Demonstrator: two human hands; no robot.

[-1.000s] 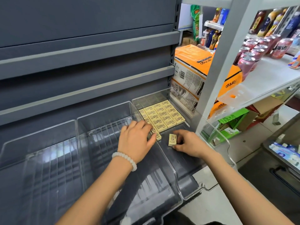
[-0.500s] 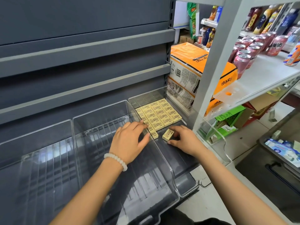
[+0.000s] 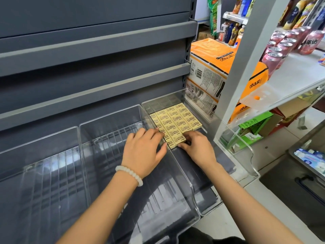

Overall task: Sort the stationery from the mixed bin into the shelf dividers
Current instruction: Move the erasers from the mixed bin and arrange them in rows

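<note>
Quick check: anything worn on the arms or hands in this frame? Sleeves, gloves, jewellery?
Both forearms are bare, with no sleeves in view and no gloves. The left hand has a bracelet of round white beads at the wrist. The right hand shows no ring, watch or band.

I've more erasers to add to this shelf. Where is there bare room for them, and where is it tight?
The right divider tray is bare between the hands and its front lip. The middle tray and left tray hold nothing. It is crowded at the eraser block, where the left hand and right hand meet.
</note>
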